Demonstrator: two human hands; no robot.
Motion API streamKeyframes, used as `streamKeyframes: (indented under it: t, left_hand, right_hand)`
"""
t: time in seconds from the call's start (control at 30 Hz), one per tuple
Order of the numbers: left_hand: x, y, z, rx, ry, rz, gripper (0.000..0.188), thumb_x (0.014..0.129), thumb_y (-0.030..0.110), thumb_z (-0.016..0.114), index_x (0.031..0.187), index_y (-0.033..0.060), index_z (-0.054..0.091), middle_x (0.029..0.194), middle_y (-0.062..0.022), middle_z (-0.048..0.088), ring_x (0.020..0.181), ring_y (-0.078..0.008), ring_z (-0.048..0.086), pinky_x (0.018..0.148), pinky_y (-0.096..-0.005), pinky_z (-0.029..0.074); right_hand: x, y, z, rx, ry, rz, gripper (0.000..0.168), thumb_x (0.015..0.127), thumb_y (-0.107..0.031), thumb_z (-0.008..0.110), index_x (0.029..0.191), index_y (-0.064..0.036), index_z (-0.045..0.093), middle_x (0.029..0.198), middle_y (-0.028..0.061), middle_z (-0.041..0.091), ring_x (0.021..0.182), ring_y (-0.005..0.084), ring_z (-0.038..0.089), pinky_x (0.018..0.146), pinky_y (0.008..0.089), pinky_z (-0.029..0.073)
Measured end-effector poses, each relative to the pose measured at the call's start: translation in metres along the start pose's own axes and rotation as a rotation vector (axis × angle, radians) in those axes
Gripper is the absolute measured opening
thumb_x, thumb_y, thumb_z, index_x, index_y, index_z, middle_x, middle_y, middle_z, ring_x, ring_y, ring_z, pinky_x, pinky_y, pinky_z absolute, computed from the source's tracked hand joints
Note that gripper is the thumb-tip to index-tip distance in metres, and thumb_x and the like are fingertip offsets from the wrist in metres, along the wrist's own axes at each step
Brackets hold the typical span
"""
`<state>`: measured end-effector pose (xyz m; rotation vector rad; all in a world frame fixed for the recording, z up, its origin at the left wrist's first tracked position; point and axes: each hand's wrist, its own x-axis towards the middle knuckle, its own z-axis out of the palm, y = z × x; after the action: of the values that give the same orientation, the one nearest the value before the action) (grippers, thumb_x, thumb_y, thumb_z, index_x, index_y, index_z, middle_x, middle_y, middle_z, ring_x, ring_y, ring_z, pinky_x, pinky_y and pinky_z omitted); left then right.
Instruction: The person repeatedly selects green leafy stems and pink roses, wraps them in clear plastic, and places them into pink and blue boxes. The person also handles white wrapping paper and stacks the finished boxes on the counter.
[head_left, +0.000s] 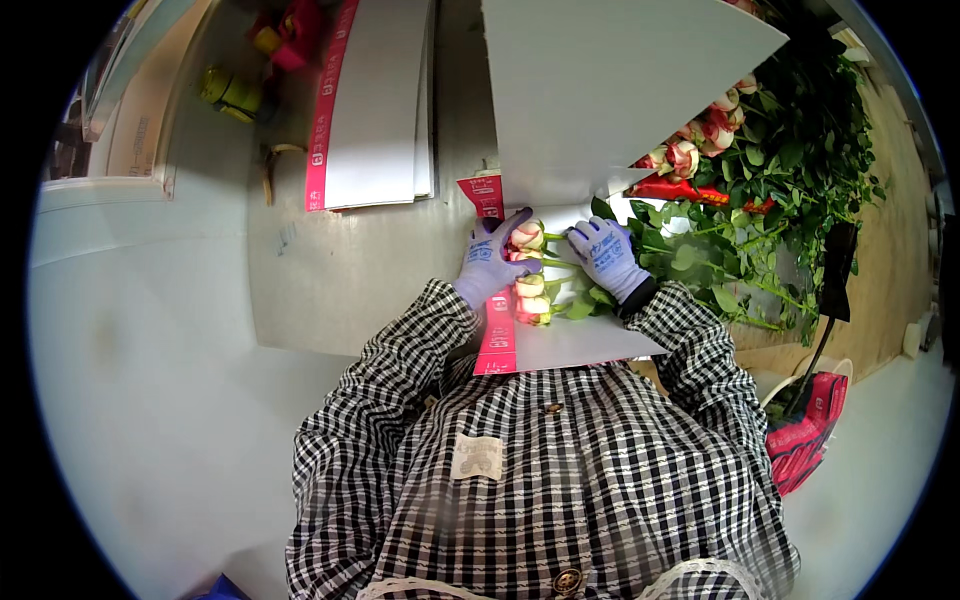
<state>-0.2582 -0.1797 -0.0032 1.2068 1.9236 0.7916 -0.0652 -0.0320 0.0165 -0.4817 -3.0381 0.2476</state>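
Observation:
Several pink-and-cream roses (530, 286) lie in a row on a white wrapping sheet (577, 345) with a printed red band (496, 330), heads to the left and stems to the right. My left hand (487, 259), in a lavender work glove, rests at the rose heads with thumb and fingers spread around the upper ones; whether it grips them is unclear. My right hand (604, 251), gloved alike, lies over the stems and leaves with its fingers bent; its hold on them cannot be told. Above both hands, the sheet's raised part (600, 82) hides some of the table.
A stack of white sheets with a red edge (375, 105) lies at the upper left, near a yellow-green bottle (231, 94). Leafy rose stems (787, 165) are heaped on the right. Red printed packaging (806, 435) hangs at the lower right beside a black strap-like object (838, 270).

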Motion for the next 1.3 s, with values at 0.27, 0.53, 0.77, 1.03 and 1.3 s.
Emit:
streamKeyframes:
  t: [0.27, 0.53, 0.77, 1.03, 1.3]
  left_hand:
    - [-0.002, -0.005, -0.013, -0.284, -0.11, -0.03, 0.064, 0.067, 0.03, 0.081, 0.123, 0.0101, 0.057, 0.108, -0.0108, 0.06, 0.103, -0.0269, 0.058, 0.091, -0.0374, 0.048]
    - [-0.013, 0.022, -0.02, 0.021, -0.08, -0.032, 0.064, 0.07, 0.028, 0.081, 0.124, 0.0082, 0.053, 0.107, -0.0127, 0.061, 0.103, -0.0254, 0.059, 0.092, -0.0384, 0.048]
    - [-0.038, 0.002, -0.022, -0.363, -0.077, -0.153, 0.06, 0.071, 0.015, 0.081, 0.121, 0.0026, 0.051, 0.108, -0.005, 0.056, 0.102, -0.0162, 0.057, 0.091, -0.0314, 0.047]
    - [-0.012, 0.01, -0.027, -0.313, -0.116, -0.151, 0.067, 0.064, 0.012, 0.087, 0.12, 0.0016, 0.052, 0.107, -0.0043, 0.054, 0.099, -0.0148, 0.054, 0.089, -0.0301, 0.047]
    - [-0.036, -0.014, -0.028, -0.24, -0.102, -0.06, 0.076, 0.071, 0.031, 0.084, 0.132, 0.0036, 0.048, 0.119, -0.0093, 0.057, 0.113, -0.0228, 0.054, 0.099, -0.0364, 0.044]
  right_hand:
    - [0.011, -0.042, -0.04, 0.14, -0.385, -0.153, 0.02, 0.083, -0.032, 0.06, 0.092, -0.014, 0.062, 0.082, 0.0068, 0.064, 0.076, 0.0247, 0.065, 0.063, 0.0398, 0.05]
    - [-0.008, -0.032, -0.032, 0.27, -0.317, -0.258, 0.022, 0.081, -0.029, 0.063, 0.093, -0.01, 0.066, 0.078, 0.0079, 0.064, 0.071, 0.0254, 0.064, 0.065, 0.04, 0.051]
    - [0.069, 0.186, -0.319, 0.538, -0.207, 0.507, 0.031, 0.088, -0.029, 0.066, 0.109, -0.007, 0.069, 0.094, 0.0117, 0.069, 0.08, 0.0177, 0.068, 0.071, 0.0302, 0.054]
    - [0.119, 0.376, -0.291, -0.315, 0.219, 0.753, 0.052, 0.096, -0.039, 0.049, 0.132, -0.003, 0.049, 0.131, 0.0222, 0.055, 0.115, 0.0376, 0.056, 0.098, 0.0457, 0.044]
    - [-0.037, 0.235, -0.364, -0.777, 0.527, 0.267, 0.05, 0.078, -0.002, 0.062, 0.125, -0.018, 0.061, 0.112, 0.0085, 0.065, 0.098, 0.0268, 0.063, 0.085, 0.0391, 0.051]
